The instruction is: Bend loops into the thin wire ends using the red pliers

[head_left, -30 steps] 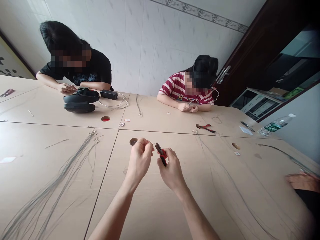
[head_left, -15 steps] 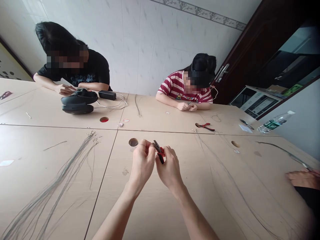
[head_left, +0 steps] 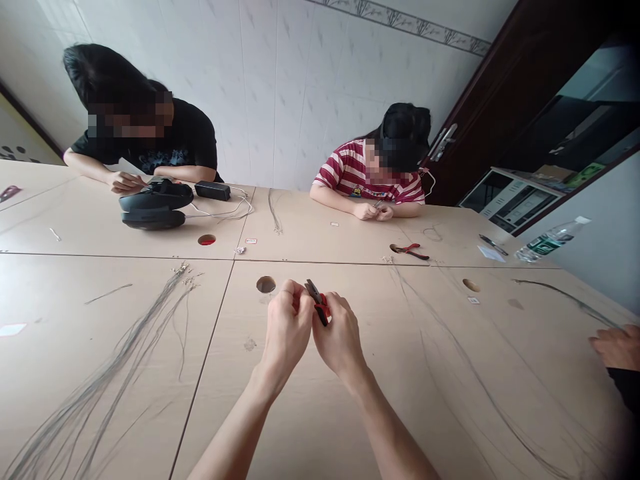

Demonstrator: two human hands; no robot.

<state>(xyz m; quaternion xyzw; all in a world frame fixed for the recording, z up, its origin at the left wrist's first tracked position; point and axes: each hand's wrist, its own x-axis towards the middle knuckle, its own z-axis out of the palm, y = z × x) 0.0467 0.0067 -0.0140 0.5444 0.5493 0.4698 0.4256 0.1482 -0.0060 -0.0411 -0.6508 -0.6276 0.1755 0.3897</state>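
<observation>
In the head view, my right hand [head_left: 340,333] is closed around a pair of pliers [head_left: 321,308] with red and black handles. Their dark jaws point up and to the left, just beside the fingers of my left hand [head_left: 289,320]. That hand is pinched shut; whatever sits between its thumb and fingertips is hidden or too small to make out. Both hands are held close together over the tabletop [head_left: 280,420]. Left of them lies a bundle of thin grey cords [head_left: 145,327], with small metal bits at its far end.
Two people [head_left: 185,137] sit across the table. More cords [head_left: 465,360] lie at the right, near another person's hand [head_left: 617,347]. Further off are red-handled pliers [head_left: 411,251], a black headset [head_left: 155,203], a water bottle [head_left: 553,240] and a round table hole [head_left: 266,285].
My hands stay nearly in place; the left has edged slightly right, closer to the pliers. The other person's hand at the right edge has shifted right and up.
</observation>
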